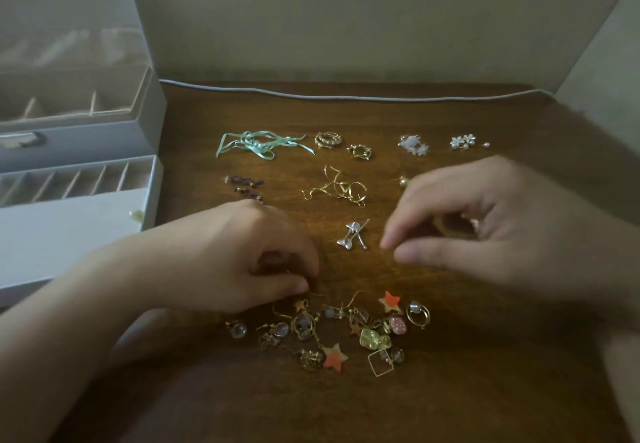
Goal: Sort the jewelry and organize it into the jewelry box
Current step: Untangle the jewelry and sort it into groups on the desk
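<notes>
An open grey jewelry box (86, 228) stands at the left, its divided drawer (69, 179) pulled out. An unsorted earring pile (346, 331) with orange stars lies near the front of the wooden table (450, 390). My left hand (242, 259) has curled fingers and pinches a small gold earring at the pile's upper left edge. My right hand (491, 228), blurred, hovers right of the silver earrings (355, 234). Its fingers curl round a gold hoop earring (452, 226), with thumb and forefinger tips close together.
Sorted groups lie further back: mint ribbon pair (256, 144), gold pearl hoops (327, 139), white flower earrings (414, 144), purple earrings (246, 186), gold wire earrings (336, 188). A grey cord (346, 98) runs along the table's far edge by the wall.
</notes>
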The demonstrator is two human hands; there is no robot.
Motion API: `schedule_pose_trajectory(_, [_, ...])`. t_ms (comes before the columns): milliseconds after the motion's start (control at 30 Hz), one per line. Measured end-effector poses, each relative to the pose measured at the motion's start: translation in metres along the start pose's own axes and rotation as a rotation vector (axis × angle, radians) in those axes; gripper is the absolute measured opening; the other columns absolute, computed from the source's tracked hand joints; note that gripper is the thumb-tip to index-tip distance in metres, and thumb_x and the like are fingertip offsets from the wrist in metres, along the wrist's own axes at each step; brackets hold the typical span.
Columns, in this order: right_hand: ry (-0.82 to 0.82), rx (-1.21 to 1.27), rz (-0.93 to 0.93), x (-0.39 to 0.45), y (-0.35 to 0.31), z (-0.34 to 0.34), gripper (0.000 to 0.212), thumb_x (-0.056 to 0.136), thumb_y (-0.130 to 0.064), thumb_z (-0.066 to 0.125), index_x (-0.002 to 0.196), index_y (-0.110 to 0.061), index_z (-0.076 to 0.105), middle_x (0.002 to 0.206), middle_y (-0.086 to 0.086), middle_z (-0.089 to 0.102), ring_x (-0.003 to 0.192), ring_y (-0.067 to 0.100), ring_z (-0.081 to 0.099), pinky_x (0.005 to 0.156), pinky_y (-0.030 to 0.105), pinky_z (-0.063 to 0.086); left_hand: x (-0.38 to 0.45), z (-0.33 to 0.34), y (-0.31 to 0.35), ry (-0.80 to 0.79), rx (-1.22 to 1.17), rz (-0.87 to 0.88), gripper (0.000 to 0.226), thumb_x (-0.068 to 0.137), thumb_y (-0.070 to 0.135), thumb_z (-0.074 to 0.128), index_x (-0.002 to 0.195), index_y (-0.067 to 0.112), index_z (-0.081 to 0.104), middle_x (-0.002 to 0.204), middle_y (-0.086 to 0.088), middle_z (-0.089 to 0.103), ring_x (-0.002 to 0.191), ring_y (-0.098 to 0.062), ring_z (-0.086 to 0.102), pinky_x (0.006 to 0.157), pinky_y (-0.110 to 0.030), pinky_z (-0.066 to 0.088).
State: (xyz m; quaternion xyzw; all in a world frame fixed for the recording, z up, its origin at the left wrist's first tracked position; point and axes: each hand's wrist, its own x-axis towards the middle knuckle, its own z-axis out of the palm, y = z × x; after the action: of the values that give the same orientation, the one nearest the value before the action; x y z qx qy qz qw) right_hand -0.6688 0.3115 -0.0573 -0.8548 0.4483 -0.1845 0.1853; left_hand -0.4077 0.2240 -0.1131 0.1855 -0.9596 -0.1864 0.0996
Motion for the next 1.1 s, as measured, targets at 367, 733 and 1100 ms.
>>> schedule_pose_trajectory(367, [-0.160,-0.254,0.013,0.016,0.000,0.043,0.012,0.091,-0.041,0.058,0.100,-0.040,0.065,0.100,-0.021,0.059,0.092,-0.001,0.054,0.081,0.026,0.045,-0.002,-0.007,-0.002,0.035,-0.016,-0.053,0.015,0.089,0.040,0.061,0.098,0.035,0.071,0.085,0.018,0.066,0.081,-0.007,0.063,0.067,-0.029,0.052])
schedule_pose_trajectory(733, [0.074,-0.110,-0.073,0.014,0.011,0.027,0.011,0.082,-0.024,0.066,0.089,-0.029,0.072,0.088,-0.020,0.067,0.085,-0.001,0.065,0.071,0.025,0.053,-0.012,-0.026,-0.001,-0.121,-0.106,-0.088,0.023,0.075,0.041,0.077,0.097,0.039,0.073,0.090,0.023,0.062,0.092,-0.006,0.060,0.073,-0.013,0.041])
schedule_pose_trajectory(1100, [0.058,-0.048,-0.003,0.015,0.007,0.036,0.014,0.087,-0.022,0.062,0.090,-0.036,0.063,0.084,-0.018,0.065,0.081,0.007,0.064,0.065,0.030,0.054,-0.013,-0.021,0.000,-0.139,0.064,-0.059,0.015,0.077,0.047,0.073,0.089,0.040,0.073,0.080,0.021,0.056,0.092,0.001,0.049,0.078,-0.021,0.041])
